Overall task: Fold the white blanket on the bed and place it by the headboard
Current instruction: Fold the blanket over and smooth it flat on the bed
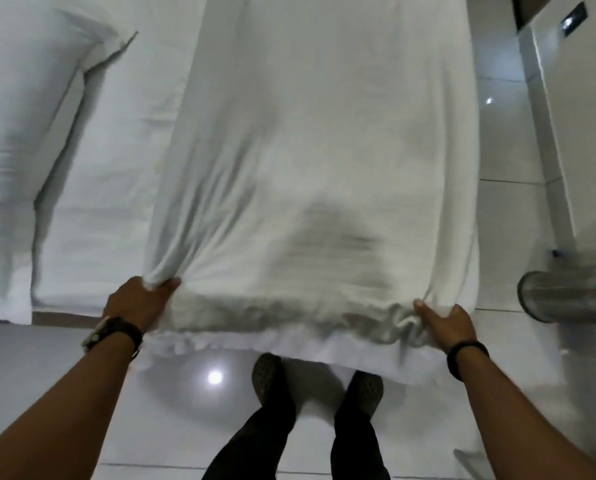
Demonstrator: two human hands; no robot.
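Observation:
The white blanket (310, 150) lies in a long strip across the bed (92, 209), reaching from the far side to the near edge, where it hangs over. My left hand (135, 301) grips the blanket's near left corner, with the cloth bunched between thumb and fingers. My right hand (443, 323) grips the near right corner in the same way. Between the two hands the near edge is rumpled and sags toward the floor. The headboard is not in view.
A white pillow (23, 109) lies at the left on the bed. A metal bin (563, 296) lies on its side at the right, below a white cabinet (580, 126). My feet in dark shoes (267, 375) stand on the glossy tiled floor (172, 410).

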